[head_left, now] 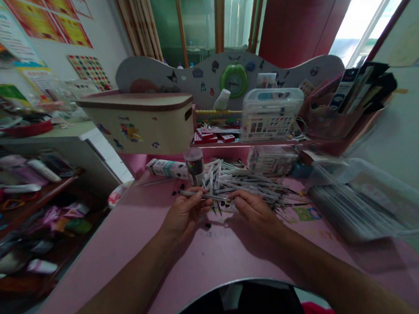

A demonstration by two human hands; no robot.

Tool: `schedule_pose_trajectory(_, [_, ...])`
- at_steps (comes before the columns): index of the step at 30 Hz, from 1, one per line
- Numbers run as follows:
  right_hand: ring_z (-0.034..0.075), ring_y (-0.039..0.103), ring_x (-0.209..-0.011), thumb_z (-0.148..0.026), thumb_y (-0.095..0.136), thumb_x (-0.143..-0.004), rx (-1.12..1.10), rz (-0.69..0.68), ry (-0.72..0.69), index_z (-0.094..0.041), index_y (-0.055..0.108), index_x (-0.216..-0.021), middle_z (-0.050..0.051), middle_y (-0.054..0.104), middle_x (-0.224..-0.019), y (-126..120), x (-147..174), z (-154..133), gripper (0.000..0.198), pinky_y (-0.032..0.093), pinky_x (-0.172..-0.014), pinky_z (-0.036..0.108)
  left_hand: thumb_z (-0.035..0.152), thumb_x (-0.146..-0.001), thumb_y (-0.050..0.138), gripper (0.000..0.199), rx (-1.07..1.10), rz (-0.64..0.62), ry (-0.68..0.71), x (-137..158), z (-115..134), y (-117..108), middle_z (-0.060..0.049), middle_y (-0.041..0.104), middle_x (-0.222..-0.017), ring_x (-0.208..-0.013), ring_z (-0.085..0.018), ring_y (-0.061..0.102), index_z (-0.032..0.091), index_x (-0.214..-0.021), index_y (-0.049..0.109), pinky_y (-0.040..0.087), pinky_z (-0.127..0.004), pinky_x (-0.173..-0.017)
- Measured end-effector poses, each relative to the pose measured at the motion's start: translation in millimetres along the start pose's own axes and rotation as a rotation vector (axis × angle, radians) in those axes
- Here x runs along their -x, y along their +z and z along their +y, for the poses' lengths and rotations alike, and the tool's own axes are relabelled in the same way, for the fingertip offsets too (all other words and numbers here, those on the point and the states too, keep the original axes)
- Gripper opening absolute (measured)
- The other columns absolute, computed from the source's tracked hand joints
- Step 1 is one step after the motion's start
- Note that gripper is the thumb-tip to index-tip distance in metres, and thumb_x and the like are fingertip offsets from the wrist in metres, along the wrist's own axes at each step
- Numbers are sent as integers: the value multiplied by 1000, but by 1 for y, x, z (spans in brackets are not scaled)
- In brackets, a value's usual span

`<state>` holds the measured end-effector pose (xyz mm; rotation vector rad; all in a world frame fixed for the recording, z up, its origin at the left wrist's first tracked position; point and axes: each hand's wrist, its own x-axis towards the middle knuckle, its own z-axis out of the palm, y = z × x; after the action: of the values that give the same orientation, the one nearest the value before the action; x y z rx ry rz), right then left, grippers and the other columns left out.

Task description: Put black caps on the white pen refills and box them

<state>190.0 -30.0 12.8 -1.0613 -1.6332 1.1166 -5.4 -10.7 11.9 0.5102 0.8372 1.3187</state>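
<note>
Pink and smooth, the wide tabletop (131,272) runs across your head view, curving inward at its near edge by your dark-clothed legs. Over its middle you hold a slim grey pen-shaped stick (212,196), raised a little and lying nearly level, sloping down slightly to the right. Your left hand (187,209) is closed on it, thumb on top and fingers curled beneath, and its left end sticks out past your grip. Your right hand (253,210) has its thumb and fingertips pinched together at the stick's right end, the other fingers loosely bent; how firmly they press, you cannot tell from here.

Just beyond your hands, a loose heap of thin white and grey pens (247,180) spreads toward the right, its sticks crossing at many angles. Left of the heap stands a clear plastic tub with dark contents (195,168), upright beside a long white and teal carton (163,168). One small black piece (207,225) lies on the pink surface between your wrists.

Behind the heap sits a low clear plastic case (272,160). Well to your right, a large transparent bin (406,205) holds flat grey items. On the shelf above are a cream storage box with a brown-edged lid (142,126) and a lime-green round clock (233,81).
</note>
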Motion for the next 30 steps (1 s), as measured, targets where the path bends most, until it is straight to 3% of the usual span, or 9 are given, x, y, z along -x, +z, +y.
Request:
schedule_pose_trajectory(5, [11, 46, -59, -30, 43, -96, -91, -10, 71, -18, 65, -105, 0, 56, -76, 1, -3, -5, 27, 40, -53, 24, 6, -82, 70, 8, -61, 0, -29, 3, -1, 3, -5, 74, -71, -63, -16, 74, 13, -85, 68, 61, -20, -55])
schedule_pose_trajectory(11, [14, 53, -74, -21, 49, -90, 108, -20, -100, -21, 63, -96, 1, 59, -81, -4, -5, -1, 16, 44, -67, 27, 4, -84, 67, 8, -87, 29, -36, 5, -6, 8, -6, 75, -69, -62, -15, 74, 12, -84, 69, 60, -18, -54])
schedule_pose_trajectory(16, [14, 45, -62, -22, 46, -90, 50, -16, -12, -23, 54, -93, -3, 48, -69, -4, -3, 9, 8, 37, -54, 24, 3, -81, 70, 8, -103, 13, -28, 3, -9, 9, -5, 75, -68, -61, -13, 73, 11, -81, 69, 60, -16, -57])
schedule_pose_trajectory(25, [14, 47, -67, -19, 46, -88, 55, -1, -19, -23, 50, -87, -2, 51, -75, -6, -5, 9, 6, 36, -55, 24, 17, -73, 82, 18, -162, -33, 14, 3, -18, 3, -4, 76, -71, -61, -15, 72, 16, -84, 69, 57, -20, -52])
schedule_pose_trajectory(30, [11, 43, -55, -24, 45, -92, -24, -85, 19, -22, 49, -89, -6, 46, -65, -9, -8, 8, 5, 35, -52, 23, 19, -68, 85, 19, -191, -53, 61, 3, -15, 6, -3, 75, -68, -63, -14, 72, 15, -80, 70, 58, -20, -60])
